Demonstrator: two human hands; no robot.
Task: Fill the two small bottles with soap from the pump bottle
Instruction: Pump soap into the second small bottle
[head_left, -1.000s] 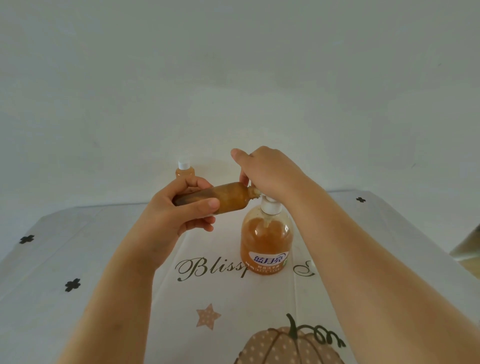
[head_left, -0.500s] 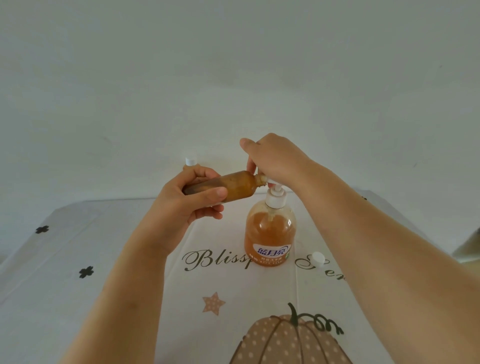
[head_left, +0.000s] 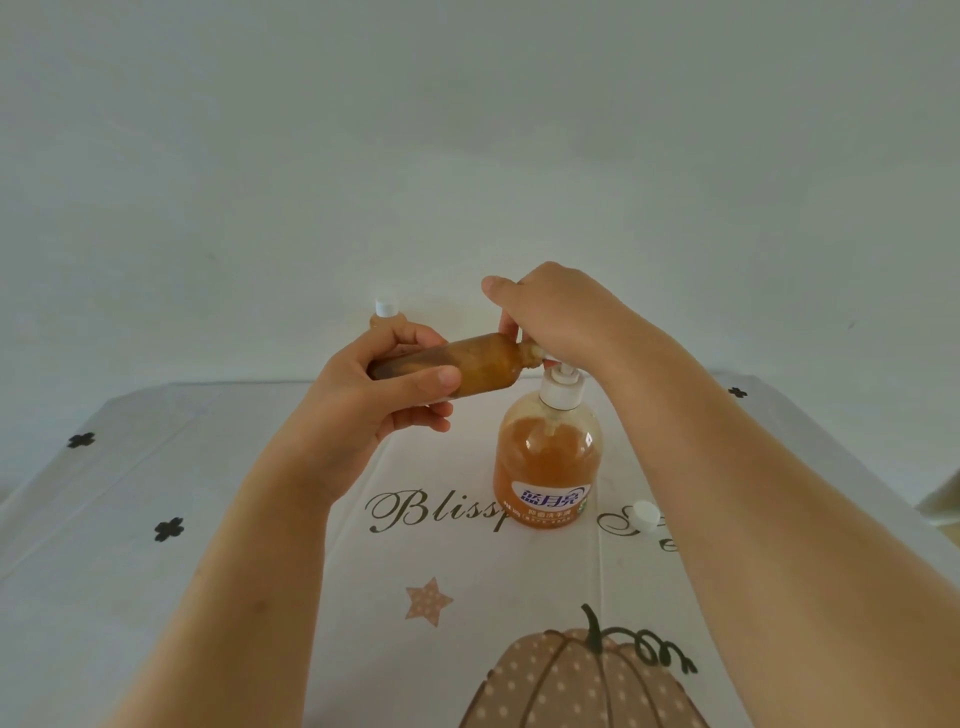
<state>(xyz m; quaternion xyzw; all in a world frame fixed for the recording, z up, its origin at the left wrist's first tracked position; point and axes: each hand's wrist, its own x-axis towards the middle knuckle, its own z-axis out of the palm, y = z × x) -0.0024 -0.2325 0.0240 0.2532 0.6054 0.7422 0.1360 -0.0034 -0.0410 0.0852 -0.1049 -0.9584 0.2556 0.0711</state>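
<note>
My left hand (head_left: 374, 410) grips a small amber bottle (head_left: 483, 366), held on its side with its open mouth against the pump spout. My right hand (head_left: 561, 317) covers the white pump head of the pump bottle (head_left: 548, 457), fingers curled over it and thumb sticking out to the left. The pump bottle stands upright on the cloth, more than half full of orange soap, and its stem shows below my hand. A second small bottle (head_left: 385, 312) with a white cap stands behind my left hand, mostly hidden.
A loose white cap (head_left: 644, 515) lies on the tablecloth (head_left: 208, 519) to the right of the pump bottle. The cloth carries script lettering, a star and a pumpkin print. A plain white wall rises just behind the table's far edge.
My right hand and the pump head have risen from the pressed-down position, so the stem now shows. The small bottle stays at the spout. The loose cap has come into view.
</note>
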